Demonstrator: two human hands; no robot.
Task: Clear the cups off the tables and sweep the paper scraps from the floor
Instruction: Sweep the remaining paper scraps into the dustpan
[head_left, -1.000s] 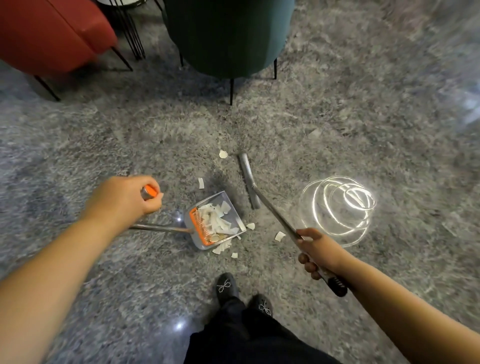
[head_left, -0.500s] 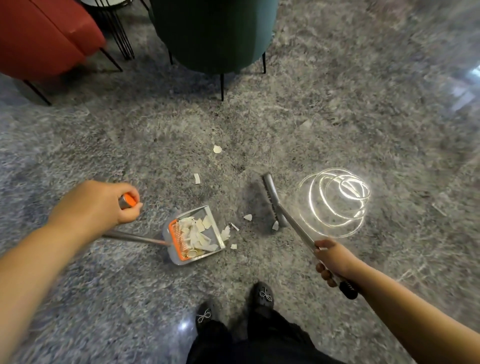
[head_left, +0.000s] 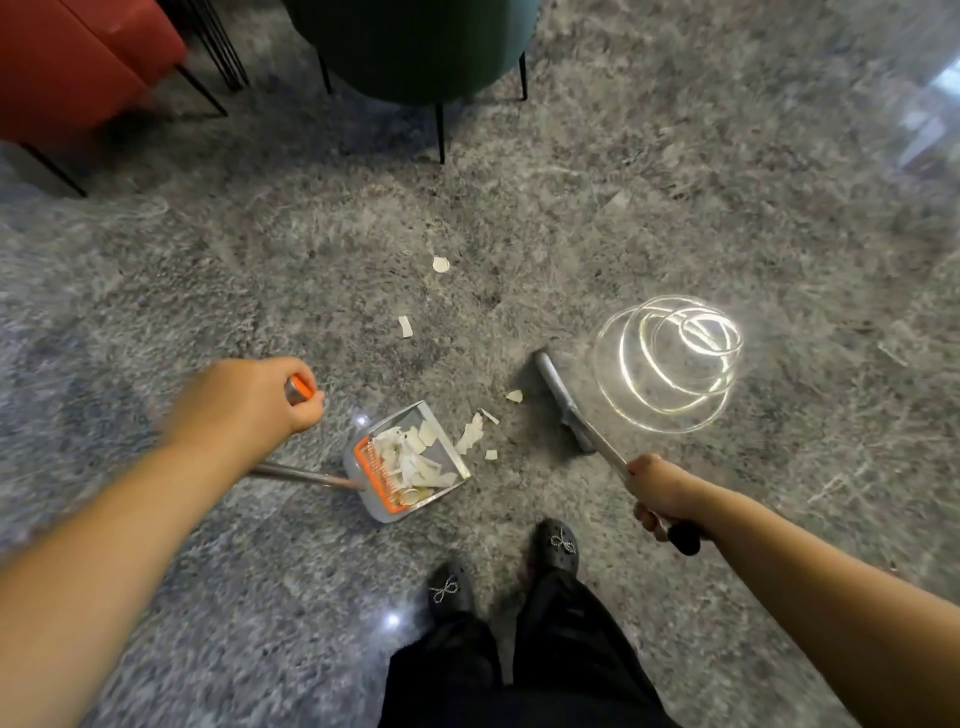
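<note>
My left hand (head_left: 249, 410) grips the orange-tipped top of a long dustpan handle. The grey dustpan (head_left: 452, 447) sits on the floor in front of my feet, with white paper scraps (head_left: 410, 457) piled inside. My right hand (head_left: 657, 491) holds the metal broom handle. The grey broom head (head_left: 563, 402) rests on the floor to the right of the pan's mouth. Several loose scraps (head_left: 470, 434) lie between pan and broom, and two more scraps (head_left: 405, 326) lie farther out. No cups are in view.
A red chair (head_left: 78, 57) stands at the top left and a dark green chair (head_left: 415, 47) at the top middle, both on thin black legs. A bright spiral light reflection (head_left: 670, 364) shines on the grey polished floor. My black shoes (head_left: 556, 543) stand just behind the dustpan.
The broom head has swept from the far side back toward me and to the right of the pan. The dustpan has shifted a little, and some scraps now lie at its mouth.
</note>
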